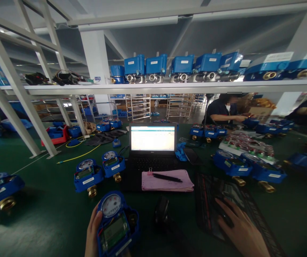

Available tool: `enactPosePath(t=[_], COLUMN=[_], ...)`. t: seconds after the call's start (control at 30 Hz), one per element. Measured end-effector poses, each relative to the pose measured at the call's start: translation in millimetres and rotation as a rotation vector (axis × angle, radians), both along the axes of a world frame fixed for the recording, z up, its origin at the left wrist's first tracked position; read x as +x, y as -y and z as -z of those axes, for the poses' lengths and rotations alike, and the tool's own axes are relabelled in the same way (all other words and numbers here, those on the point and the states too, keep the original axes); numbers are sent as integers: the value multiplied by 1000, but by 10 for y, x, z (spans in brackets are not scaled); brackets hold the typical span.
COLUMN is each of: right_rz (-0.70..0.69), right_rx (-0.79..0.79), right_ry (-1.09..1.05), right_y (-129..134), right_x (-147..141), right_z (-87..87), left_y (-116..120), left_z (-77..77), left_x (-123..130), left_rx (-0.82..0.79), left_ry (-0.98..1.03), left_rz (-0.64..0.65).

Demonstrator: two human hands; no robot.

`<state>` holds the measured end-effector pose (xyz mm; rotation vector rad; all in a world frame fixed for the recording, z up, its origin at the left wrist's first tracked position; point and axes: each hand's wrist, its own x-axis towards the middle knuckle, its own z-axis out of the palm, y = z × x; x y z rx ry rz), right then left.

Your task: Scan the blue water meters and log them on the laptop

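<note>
My left hand grips a blue water meter by its left side, with the round dial and a small LCD screen facing up. On a dark patterned mouse pad, my right hand rests over a black computer mouse, fingers curved on it. Between the hands lies a black handheld scanner, its lower part dark and hard to make out. Ahead stands a laptop with a lit screen. A pink notepad with a binder clip and a black pen covers its front part.
More water meters stand on the green table, left and right. Bagged wired parts lie behind the right ones. A white shelf carrying boxed meters spans above. Across the table a person handles something.
</note>
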<state>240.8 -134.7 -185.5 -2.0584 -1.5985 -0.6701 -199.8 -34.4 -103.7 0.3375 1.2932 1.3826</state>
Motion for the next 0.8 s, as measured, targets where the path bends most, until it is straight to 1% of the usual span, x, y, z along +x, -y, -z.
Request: enactPosePath(t=[0.13, 0.2, 0.3, 0.57, 0.7, 0.8], right_rz=[5, 16, 33, 127, 127, 103], right_rx=[-16, -26, -28, -47, -29, -29], right_ry=[-28, -59, -87, -127, -132, -135], right_y=[2, -1, -6, -3, -2, -2], right_x=[19, 29, 35, 2, 11, 20], right_z=[32, 49, 54, 36, 58, 57], left_y=[-45, -49, -28, 7, 20, 24], left_z=[92, 101, 64, -24, -75, -80], left_x=[-55, -61, -38, 3, 18, 19], left_rx=[3, -17, -16, -13, -2, 3], left_ry=[29, 22, 3, -7, 9, 17], left_rz=[43, 34, 10, 12, 31, 41])
